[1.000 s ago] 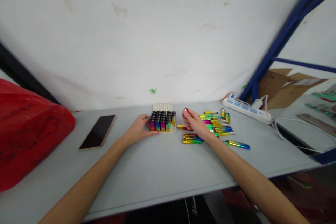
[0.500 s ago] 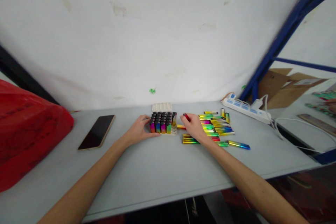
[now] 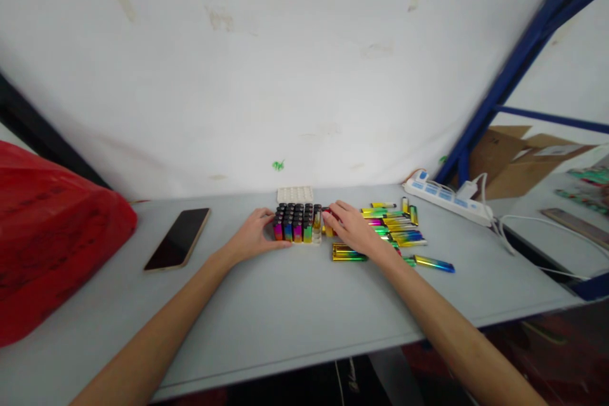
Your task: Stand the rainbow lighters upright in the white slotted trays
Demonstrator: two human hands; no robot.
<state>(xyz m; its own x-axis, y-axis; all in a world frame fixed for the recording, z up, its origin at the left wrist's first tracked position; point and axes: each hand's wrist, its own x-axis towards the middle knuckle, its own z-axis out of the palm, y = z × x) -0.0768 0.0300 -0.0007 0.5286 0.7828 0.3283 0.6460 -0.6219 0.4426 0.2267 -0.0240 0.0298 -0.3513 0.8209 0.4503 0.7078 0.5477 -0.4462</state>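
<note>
Upright lighters (image 3: 292, 223) with black tops and shiny multicoloured bodies stand in rows in a white tray (image 3: 316, 241). My left hand (image 3: 257, 233) grips the left side of this block, thumb along the front and fingers behind. At the tray's right edge, my right hand (image 3: 349, 223) pinches a lighter (image 3: 326, 209), of which a dark top and some red show; the fingers hide most of it. Loose metallic lighters (image 3: 402, 228) lie in a pile to the right of that hand, and a few gold ones (image 3: 347, 252) lie just below it.
A second white tray (image 3: 295, 194) rests by the wall. To the left are a phone (image 3: 178, 239) and a red plastic bag (image 3: 57, 247). A white power strip (image 3: 447, 198) with cables lies at the back right, near a blue metal frame (image 3: 504, 70) and a cardboard box (image 3: 518, 162).
My right hand has moved slightly left with its lighter, up to the right edge of the tray. My left hand keeps its place on the block. The view has shifted a little.
</note>
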